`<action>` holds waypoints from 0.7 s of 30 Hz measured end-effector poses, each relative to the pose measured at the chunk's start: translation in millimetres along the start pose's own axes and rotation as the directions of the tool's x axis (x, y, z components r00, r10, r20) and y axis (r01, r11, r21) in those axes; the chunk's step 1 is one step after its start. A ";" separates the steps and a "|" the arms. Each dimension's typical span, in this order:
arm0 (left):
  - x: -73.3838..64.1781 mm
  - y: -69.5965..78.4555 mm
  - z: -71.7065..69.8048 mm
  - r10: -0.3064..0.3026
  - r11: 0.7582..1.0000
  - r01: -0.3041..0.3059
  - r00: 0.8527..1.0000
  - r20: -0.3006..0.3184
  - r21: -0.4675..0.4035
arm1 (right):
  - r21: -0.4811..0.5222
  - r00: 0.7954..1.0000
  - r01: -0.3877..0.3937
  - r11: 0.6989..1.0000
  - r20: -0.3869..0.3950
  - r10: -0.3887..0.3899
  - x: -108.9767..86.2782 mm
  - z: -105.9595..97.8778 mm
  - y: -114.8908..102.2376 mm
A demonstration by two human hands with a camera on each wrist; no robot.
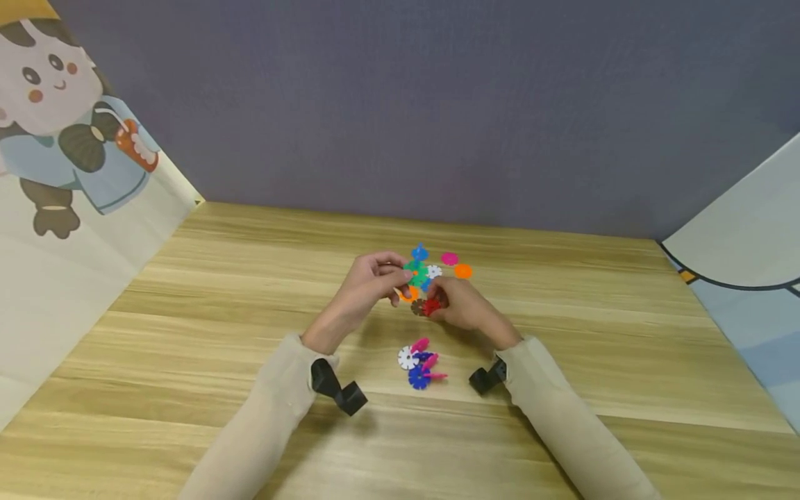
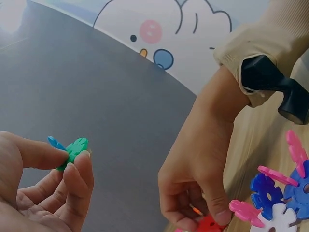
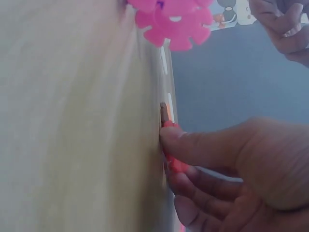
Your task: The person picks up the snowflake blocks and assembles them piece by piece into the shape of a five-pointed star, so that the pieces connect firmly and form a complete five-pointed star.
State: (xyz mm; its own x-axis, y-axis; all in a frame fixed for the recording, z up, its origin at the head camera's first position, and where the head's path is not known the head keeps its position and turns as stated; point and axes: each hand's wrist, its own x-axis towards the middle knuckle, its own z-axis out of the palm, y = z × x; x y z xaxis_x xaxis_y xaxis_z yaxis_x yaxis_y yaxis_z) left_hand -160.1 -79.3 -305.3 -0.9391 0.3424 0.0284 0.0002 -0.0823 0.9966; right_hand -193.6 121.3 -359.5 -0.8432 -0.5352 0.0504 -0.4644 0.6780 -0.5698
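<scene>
My left hand (image 1: 373, 279) pinches a green snowflake disc (image 2: 76, 150) between thumb and fingers, held off the table. A blue disc (image 2: 56, 143) is joined to the green one. Low over the table, my right hand (image 1: 464, 304) pinches a red snowflake disc (image 3: 176, 162) between thumb and fingers. Beside the red piece lies a brown disc (image 1: 418, 307). Nearer to me, between the forearms, sits a joined cluster of white, dark blue and pink discs (image 2: 282, 220), the pink ones standing on edge.
Loose discs lie around the hands: a white disc (image 1: 434, 271), a magenta disc (image 1: 449, 258), an orange disc (image 1: 463, 271) and another orange disc (image 1: 409, 294) under the left fingers. A grey panel (image 1: 425, 118) rises behind the wooden table (image 1: 206, 333).
</scene>
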 end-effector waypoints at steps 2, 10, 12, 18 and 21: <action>-0.1 1.0 0.1 0.000 1.000 0.000 1.000 0.000 0.010 | 0.017 1.000 0.007 1.000 0.004 -0.007 -2.9 -2.0 -0.3; 1.0 1.8 0.0 0.008 0.999 -0.008 1.000 0.007 0.047 | 0.038 0.999 -0.041 0.998 -0.013 0.042 -15.5 -11.8 -4.4; 0.9 1.5 -0.2 0.006 0.999 -0.006 1.000 0.006 0.053 | 0.047 0.999 -0.037 0.998 -0.026 0.038 -18.6 -14.2 -7.9; 0.1 0.4 -1.0 -0.002 0.998 0.001 1.000 0.011 0.063 | 0.036 0.998 -0.021 0.999 -0.061 0.023 -27.4 -22.1 -20.3; -0.1 -0.3 -0.5 0.002 0.997 -0.003 1.000 0.007 0.072 | 0.019 0.995 0.005 1.000 -0.097 -0.003 -30.6 -26.5 -23.9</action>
State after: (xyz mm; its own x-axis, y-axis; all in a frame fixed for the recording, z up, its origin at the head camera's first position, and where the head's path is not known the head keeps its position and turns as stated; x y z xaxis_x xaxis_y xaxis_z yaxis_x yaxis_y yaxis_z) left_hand -160.2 -79.7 -305.7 -0.9366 0.3491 0.0314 0.0278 -0.0153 0.9995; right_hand -163.9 134.8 -325.8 -0.8639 -0.4862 0.1315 -0.4636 0.6654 -0.5852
